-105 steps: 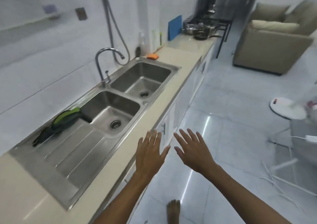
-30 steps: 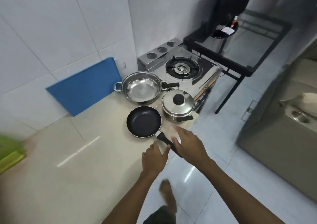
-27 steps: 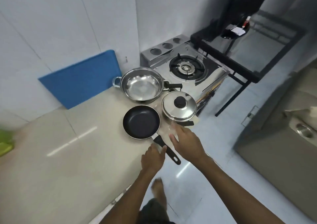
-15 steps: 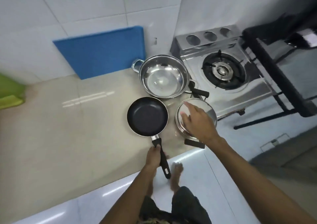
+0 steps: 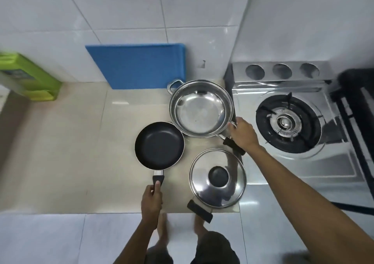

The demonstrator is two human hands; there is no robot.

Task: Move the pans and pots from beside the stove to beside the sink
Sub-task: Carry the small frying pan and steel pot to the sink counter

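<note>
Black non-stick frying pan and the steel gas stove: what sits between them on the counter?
Head view: the open stainless steel wok and the lidded steel pot, with the right hand at the wok's handle.

Blue cutting board (image 5: 139, 66) leaning on white tiled wall (image 5: 141, 10), beyond left grip. Green container (image 5: 30, 77) far left on beige tabletop (image 5: 60, 152). Gas stove (image 5: 287, 122) just right of right grip.

no text can be read; the green container (image 5: 30, 77) may bear a label (too blurred).
</note>
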